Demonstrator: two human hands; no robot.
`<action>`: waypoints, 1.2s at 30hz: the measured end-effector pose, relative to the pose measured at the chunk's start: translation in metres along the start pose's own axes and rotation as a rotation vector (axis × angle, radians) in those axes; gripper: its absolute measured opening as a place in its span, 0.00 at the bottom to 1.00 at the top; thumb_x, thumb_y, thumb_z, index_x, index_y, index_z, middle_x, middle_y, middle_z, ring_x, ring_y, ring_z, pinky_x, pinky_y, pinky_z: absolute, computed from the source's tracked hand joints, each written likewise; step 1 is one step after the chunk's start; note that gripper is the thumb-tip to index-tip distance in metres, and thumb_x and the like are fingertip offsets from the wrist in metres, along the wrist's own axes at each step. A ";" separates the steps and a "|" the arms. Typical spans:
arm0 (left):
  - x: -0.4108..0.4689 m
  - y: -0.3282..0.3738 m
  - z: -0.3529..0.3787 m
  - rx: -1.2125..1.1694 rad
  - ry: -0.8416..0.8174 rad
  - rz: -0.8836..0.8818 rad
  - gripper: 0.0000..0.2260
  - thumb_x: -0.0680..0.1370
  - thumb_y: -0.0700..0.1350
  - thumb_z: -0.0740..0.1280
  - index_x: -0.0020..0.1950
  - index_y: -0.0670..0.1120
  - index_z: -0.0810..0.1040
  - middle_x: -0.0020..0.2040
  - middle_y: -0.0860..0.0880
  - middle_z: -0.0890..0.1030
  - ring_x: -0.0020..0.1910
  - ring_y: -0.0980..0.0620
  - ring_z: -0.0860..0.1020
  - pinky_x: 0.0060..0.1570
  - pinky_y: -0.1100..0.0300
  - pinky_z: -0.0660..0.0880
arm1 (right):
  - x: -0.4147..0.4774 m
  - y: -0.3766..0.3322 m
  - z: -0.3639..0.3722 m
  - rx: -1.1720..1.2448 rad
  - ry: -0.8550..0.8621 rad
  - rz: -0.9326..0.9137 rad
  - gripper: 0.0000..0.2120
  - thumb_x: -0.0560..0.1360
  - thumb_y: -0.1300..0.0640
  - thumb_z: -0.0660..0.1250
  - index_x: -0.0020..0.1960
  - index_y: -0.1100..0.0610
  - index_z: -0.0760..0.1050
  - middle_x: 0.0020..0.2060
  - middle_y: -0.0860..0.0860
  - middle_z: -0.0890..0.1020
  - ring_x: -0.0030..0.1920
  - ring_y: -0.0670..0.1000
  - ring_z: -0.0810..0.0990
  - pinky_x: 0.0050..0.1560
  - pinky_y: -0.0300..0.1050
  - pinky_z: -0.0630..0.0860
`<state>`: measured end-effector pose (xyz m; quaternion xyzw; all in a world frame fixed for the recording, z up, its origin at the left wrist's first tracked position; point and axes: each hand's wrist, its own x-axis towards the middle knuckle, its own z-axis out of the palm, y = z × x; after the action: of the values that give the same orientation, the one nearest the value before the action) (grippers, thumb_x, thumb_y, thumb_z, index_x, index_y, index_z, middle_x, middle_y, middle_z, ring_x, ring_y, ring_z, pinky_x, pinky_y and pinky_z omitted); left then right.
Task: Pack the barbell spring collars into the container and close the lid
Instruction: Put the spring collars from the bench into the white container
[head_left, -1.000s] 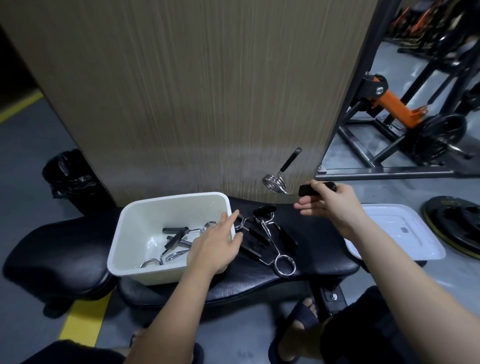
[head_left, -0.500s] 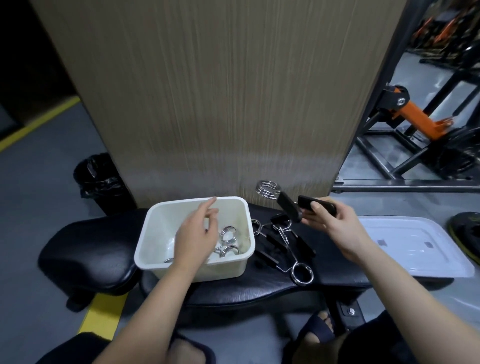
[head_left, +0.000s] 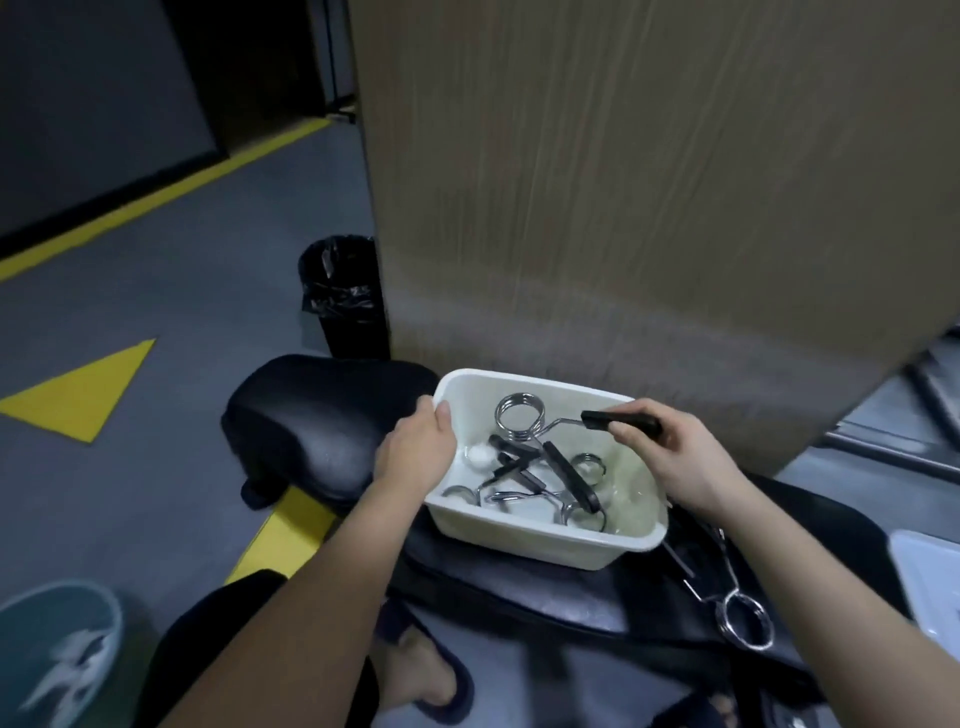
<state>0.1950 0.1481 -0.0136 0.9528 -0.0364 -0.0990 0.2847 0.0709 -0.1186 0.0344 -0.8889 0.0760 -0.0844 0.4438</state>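
A white plastic container (head_left: 524, 538) sits on a black padded bench (head_left: 322, 415). Several chrome spring collars with black handles (head_left: 524, 475) lie inside it. My right hand (head_left: 675, 462) grips the black handle of one spring collar (head_left: 519, 418), holding its coil over the container's far side. My left hand (head_left: 415, 457) grasps the container's left rim. Another spring collar (head_left: 743, 618) lies on the bench to the right of the container. The white lid (head_left: 930, 587) shows at the right edge.
A wood-grain panel (head_left: 649, 208) rises just behind the bench. A black bin (head_left: 345, 293) stands on the grey floor to the left, near yellow floor markings (head_left: 83, 395). My sandalled foot (head_left: 421, 670) is below the bench.
My right hand carried the held collar leftwards over the container. My left hand moved from above the container to its left rim. The view swung left.
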 end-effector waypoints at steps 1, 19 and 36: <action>-0.001 -0.001 0.000 0.011 0.011 0.008 0.19 0.84 0.56 0.45 0.60 0.46 0.68 0.57 0.36 0.79 0.56 0.34 0.77 0.54 0.45 0.73 | 0.010 -0.001 0.009 -0.041 -0.044 -0.020 0.05 0.78 0.54 0.71 0.53 0.47 0.83 0.47 0.41 0.86 0.51 0.40 0.83 0.57 0.40 0.76; -0.003 0.000 0.009 0.080 0.102 0.092 0.19 0.85 0.57 0.45 0.57 0.46 0.67 0.50 0.40 0.82 0.50 0.37 0.79 0.44 0.48 0.69 | 0.063 0.031 0.096 -0.504 -0.100 0.012 0.14 0.77 0.45 0.69 0.61 0.46 0.80 0.54 0.47 0.84 0.55 0.51 0.82 0.55 0.49 0.79; -0.004 0.005 0.007 0.159 0.092 0.062 0.16 0.84 0.57 0.45 0.53 0.47 0.65 0.50 0.40 0.81 0.49 0.37 0.79 0.51 0.44 0.74 | 0.058 0.035 0.101 -0.451 -0.258 0.172 0.12 0.73 0.41 0.71 0.50 0.48 0.84 0.46 0.48 0.86 0.49 0.52 0.82 0.50 0.44 0.78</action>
<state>0.1891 0.1405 -0.0157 0.9743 -0.0606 -0.0428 0.2127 0.1477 -0.0732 -0.0483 -0.9590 0.1108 0.0865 0.2463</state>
